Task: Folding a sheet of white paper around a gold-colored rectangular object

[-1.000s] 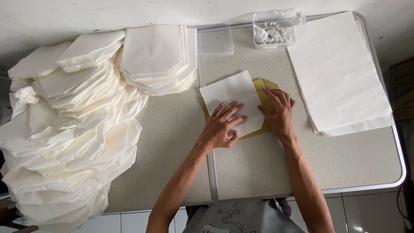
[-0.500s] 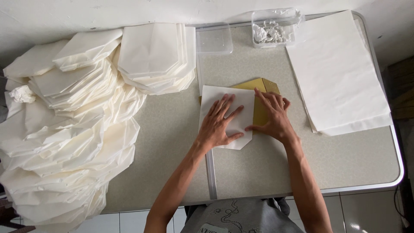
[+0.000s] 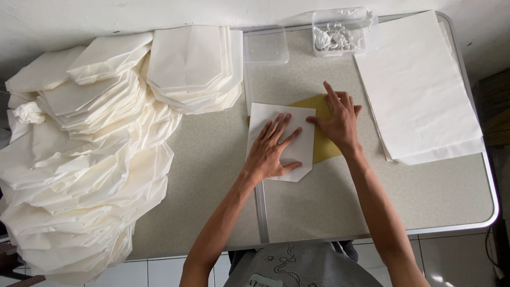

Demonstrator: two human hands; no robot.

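Two hands lie flat on one white sheet (image 3: pixel 281 139) near the middle of the bench (image 3: pixel 329 207). The left hand (image 3: pixel 271 151) presses down on the sheet with fingers spread, its grip wide and closed around nothing. The right hand (image 3: pixel 339 119) rests with its fingers fanned partly on a yellow card (image 3: pixel 321 146) that lies under the sheet and sticks out on the right; the thumb touches the sheet's right edge, and this grip is also flat and wide, holding nothing. The sheet has its lower right corner cut at a slant.

To the right, near the right hand, lies a stack of flat white paper (image 3: pixel 419 90). At the back edge stand a clear plastic box (image 3: pixel 340 32) with small white bits inside and a clear lid (image 3: pixel 265 47) just beside it. On the left, a big heap of folded white paper pieces (image 3: pixel 90 159) covers that end of the bench, with a tidier pile (image 3: pixel 194 69) at the back.
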